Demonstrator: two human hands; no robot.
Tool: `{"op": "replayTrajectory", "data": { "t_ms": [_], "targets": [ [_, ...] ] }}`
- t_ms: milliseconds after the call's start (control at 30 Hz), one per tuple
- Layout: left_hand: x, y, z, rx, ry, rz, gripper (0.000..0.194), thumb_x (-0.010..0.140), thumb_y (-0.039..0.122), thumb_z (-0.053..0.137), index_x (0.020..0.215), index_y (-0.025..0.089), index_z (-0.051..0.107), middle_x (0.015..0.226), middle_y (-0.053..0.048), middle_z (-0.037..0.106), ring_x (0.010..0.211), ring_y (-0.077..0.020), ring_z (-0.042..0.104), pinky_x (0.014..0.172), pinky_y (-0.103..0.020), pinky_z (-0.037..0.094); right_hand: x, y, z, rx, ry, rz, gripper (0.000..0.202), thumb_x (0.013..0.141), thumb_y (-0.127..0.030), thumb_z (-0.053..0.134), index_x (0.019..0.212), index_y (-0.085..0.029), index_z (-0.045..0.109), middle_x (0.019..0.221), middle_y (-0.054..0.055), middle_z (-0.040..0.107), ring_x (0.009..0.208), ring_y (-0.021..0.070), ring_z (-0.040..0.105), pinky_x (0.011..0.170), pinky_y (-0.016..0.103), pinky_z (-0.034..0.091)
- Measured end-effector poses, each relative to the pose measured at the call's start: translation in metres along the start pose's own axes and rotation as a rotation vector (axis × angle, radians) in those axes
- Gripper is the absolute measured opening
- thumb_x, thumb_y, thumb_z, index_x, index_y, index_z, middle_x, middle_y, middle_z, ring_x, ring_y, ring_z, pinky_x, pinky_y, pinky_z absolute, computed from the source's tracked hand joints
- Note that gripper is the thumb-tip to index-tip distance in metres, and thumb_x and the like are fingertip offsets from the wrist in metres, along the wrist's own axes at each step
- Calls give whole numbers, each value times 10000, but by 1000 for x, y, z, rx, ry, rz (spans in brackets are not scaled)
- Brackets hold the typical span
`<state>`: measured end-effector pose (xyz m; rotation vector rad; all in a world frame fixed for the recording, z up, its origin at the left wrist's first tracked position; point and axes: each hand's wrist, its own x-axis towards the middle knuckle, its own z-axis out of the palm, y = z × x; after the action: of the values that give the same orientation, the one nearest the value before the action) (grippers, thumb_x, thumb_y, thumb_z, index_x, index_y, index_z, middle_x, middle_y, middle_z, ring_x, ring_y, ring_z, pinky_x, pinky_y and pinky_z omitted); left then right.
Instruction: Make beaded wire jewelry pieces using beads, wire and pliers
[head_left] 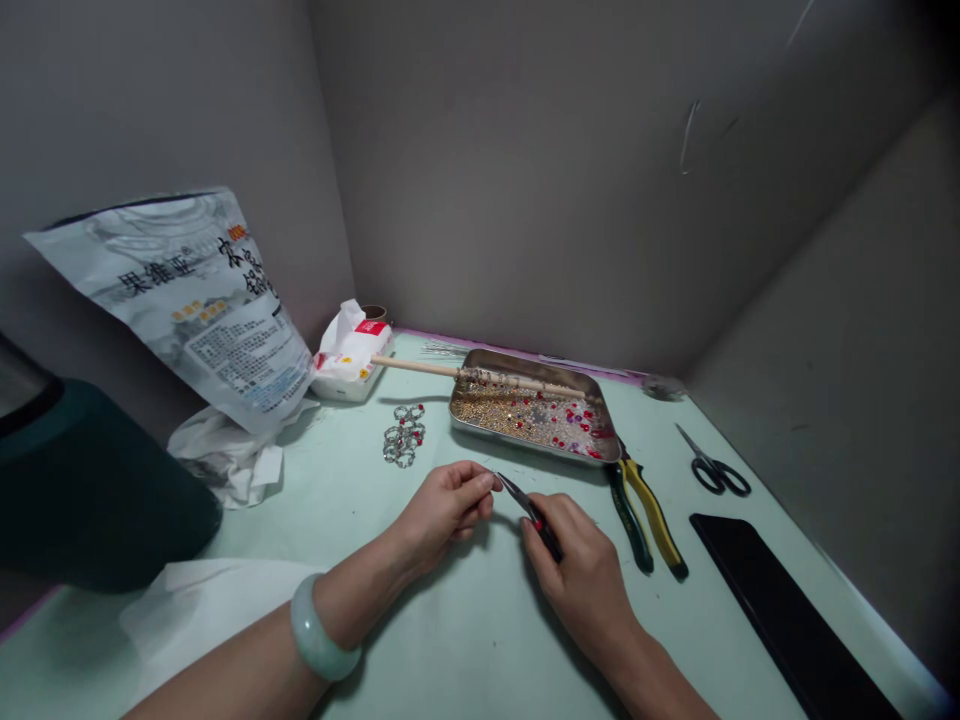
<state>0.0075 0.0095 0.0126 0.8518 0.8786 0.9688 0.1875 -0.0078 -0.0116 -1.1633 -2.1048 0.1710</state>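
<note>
My left hand (456, 503) is closed in a pinch, thumb against forefinger. What sits between the fingertips is too small to make out. My right hand (581, 570) grips needle-nose pliers (534, 512) with dark handles and a touch of red. The pliers' tips point left and meet the left fingertips. Behind my left hand lies a small pile of silvery rings with red beads (403, 437). Beyond both hands stands a metal tray (525, 448) of gold, clear and red beads. A wooden stick (420, 367) wound with wire and beads rests across it.
Right of the tray are yellow-and-green pliers (649, 515), black scissors (712, 472) and a black phone-like slab (780, 600). At left stand a dark green bottle (97, 490), a white printed pouch (195, 290), crumpled tissue (225, 460) and a tissue pack (352, 360). Walls enclose the table.
</note>
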Motion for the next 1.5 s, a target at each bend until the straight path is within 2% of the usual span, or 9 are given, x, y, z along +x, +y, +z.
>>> {"op": "replayTrajectory", "data": {
  "t_ms": [1133,1500],
  "targets": [
    [-1,0,1,-45,-18,-21,266,782,366,649,831,118,567,563,50,477,378,-3,233,386,-203,76,0,-2,0,-34,30,-12,161,906,-201,447,1015,-168,561,802,59,583,743,184,549,646,285,437],
    [0,0,0,-75,-26,-40,248,781,352,650,815,120,566,556,49,479,380,-4,231,384,-197,80,2,-4,-3,-159,44,-60,180,902,-191,440,1026,-168,568,809,62,591,763,197,561,662,298,430]
  ]
}}
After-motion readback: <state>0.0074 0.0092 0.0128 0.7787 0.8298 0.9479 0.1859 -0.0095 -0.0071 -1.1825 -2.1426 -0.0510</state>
